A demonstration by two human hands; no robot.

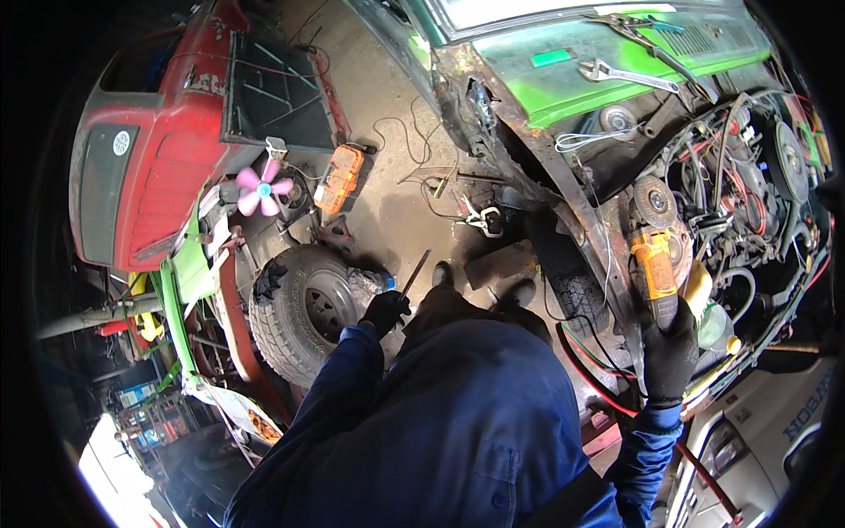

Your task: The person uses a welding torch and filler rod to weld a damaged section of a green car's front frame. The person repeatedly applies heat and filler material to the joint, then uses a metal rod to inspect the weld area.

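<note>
My right hand [671, 356], in a black glove, is wrapped round the dark rear grip of a yellow angle grinder [653, 264]. Its worn disc [655, 202] points away from me, above the rusty inner edge of the engine bay [748, 167]. Whether the disc is spinning or touches the metal, I cannot tell. On the other side, my black-gloved left hand [385, 312] is closed on a thin dark metal strip [417, 275] that sticks up and away. That hand hovers beside a large off-road wheel [275, 326], above the floor.
An adjustable wrench [629, 76] and large pliers [647, 44] lie on the green car body [563, 101]. Across the floor are an orange case [339, 179], a pink fan [264, 189], cables and a clamp [482, 216]. A red vehicle cab [167, 132] stands at left.
</note>
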